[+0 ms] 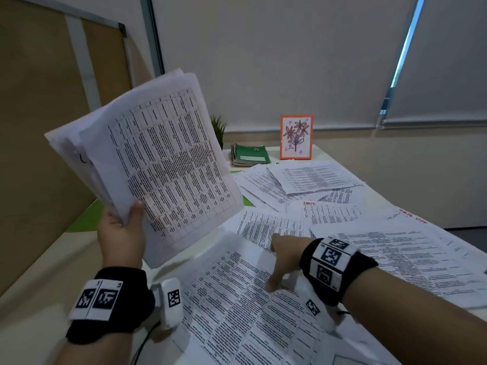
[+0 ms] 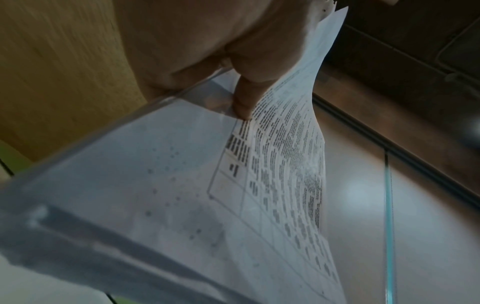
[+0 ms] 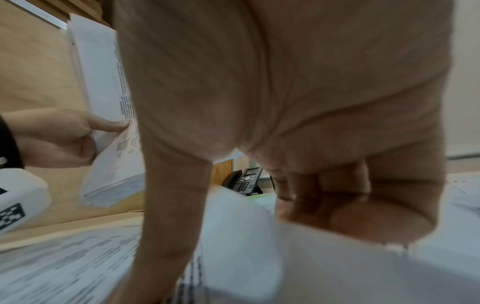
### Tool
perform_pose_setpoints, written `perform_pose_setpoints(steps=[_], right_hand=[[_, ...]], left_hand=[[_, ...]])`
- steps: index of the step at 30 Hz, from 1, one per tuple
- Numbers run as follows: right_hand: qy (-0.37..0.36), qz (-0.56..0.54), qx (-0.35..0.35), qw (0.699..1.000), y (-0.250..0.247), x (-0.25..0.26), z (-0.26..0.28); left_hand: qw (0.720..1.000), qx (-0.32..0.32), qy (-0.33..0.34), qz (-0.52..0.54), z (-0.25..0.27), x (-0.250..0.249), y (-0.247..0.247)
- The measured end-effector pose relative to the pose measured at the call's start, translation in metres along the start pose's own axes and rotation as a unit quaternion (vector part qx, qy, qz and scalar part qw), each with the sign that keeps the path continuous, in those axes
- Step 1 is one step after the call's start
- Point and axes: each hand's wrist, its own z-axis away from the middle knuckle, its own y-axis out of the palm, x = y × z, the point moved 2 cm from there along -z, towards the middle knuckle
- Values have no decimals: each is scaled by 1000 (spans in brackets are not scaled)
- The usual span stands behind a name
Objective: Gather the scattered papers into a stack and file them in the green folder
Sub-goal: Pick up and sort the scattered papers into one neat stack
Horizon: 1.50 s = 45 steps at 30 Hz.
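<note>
My left hand [image 1: 123,233] holds a gathered stack of printed papers [image 1: 158,154] raised above the table's left side, thumb on the front sheet [image 2: 242,102]. My right hand [image 1: 284,259] is down on a large printed sheet [image 1: 237,299] near the front. Its thumb [image 3: 168,205] presses on top while the curled fingers [image 3: 363,205] sit behind a lifted fold of that sheet [image 3: 259,257], pinching it. More loose sheets [image 1: 316,177] lie scattered across the table. Dark green booklets or folders [image 1: 250,154] are stacked at the back. A lime-green strip [image 1: 247,201] peeks from under the papers.
A framed flower drawing [image 1: 297,137] and a small plant [image 1: 218,127] stand at the back of the table [image 1: 39,299]. A desk phone [image 3: 246,181] shows in the right wrist view. A wooden partition [image 1: 39,127] borders the left side. Overlapping sheets [image 1: 395,254] cover the right half.
</note>
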Motion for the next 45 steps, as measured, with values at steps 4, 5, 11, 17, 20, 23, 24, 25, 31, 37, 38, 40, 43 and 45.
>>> perform_pose_setpoints(steps=[4,5,11,17,20,23,24,25,31,37,38,40,43,45], right_hand=[[-21,19,6,1000,3,2,-2],[-30,22,6,999,4,3,-2],[-19,2,-70,997,-18,-5,-13],[47,19,-107,993,-48,-18,-49],[84,13,-124,989,-54,-30,-70],[94,-26,-137,986,-53,-40,-81],[99,-35,-144,984,-52,-44,-86],[106,-51,-152,981,-52,-45,-85],[109,-48,-130,984,-58,-42,-81],[14,-228,-309,923,-74,-53,-64],[-5,-266,-339,902,-77,-56,-59],[-40,-330,-399,855,-85,-63,-48],[-99,-424,-461,773,-96,-73,-29],[-146,-482,-482,717,-102,-77,-17]], left_hand=[[1000,-5,-2,1,1,0,3],[1000,-7,-1,3,1,-1,3],[1000,-19,0,17,-1,-5,-1],[1000,-7,5,11,-12,-4,-8],[1000,-3,0,16,-15,0,-9],[1000,-7,5,24,-15,-1,-8],[1000,-8,5,27,-16,-1,-7],[1000,-12,4,28,-16,-1,-6],[1000,-6,6,29,-17,1,-3],[1000,-22,12,11,-15,0,-8],[1000,-28,9,9,-14,-2,-9],[999,-41,10,-5,-15,-3,-13],[997,-73,20,-19,-19,0,-23],[996,-84,23,-37,-20,2,-29]])
